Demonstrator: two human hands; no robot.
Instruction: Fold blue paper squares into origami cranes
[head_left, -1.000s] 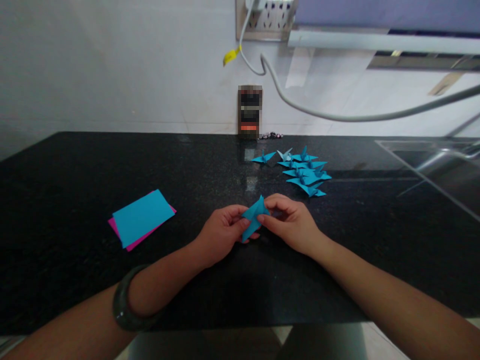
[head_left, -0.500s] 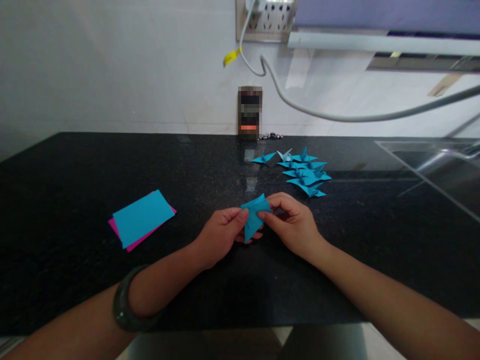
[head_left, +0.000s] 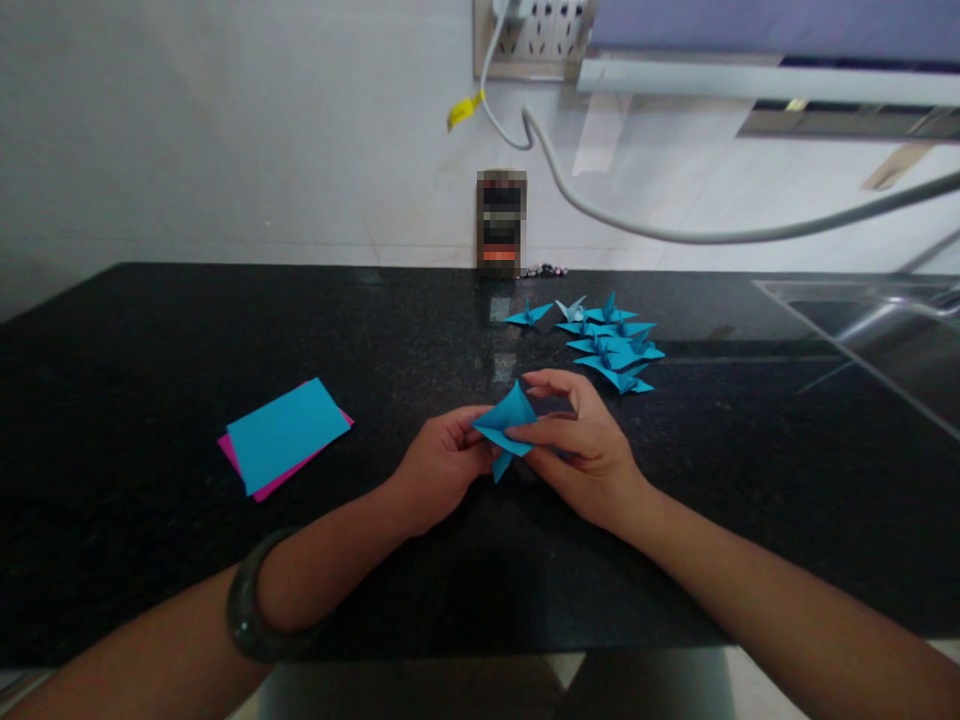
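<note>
A partly folded sheet of blue origami paper (head_left: 513,412) is held between my two hands over the dark counter, one flap spread upward and a point hanging below. My left hand (head_left: 444,462) pinches its left side, the fingers partly hidden behind the paper. On the other side my right hand (head_left: 589,445) grips the paper with thumb and fingers, the index finger raised near the top corner. Several folded blue paper cranes (head_left: 611,348) sit close together beyond my right hand, and a paler crane (head_left: 571,309) is among them.
On the left of the black counter (head_left: 150,360) lies a stack of blue paper (head_left: 289,432) with pink sheets (head_left: 234,462) beneath. A phone-like object (head_left: 501,222), blurred out, leans on the wall. A grey cable (head_left: 675,236) hangs above, and a sink (head_left: 885,330) is at the right.
The blue paper has gone from a flatter folded shape to one with a flap opened upward. My right hand's fingers have shifted, with the index finger lifted to the top corner.
</note>
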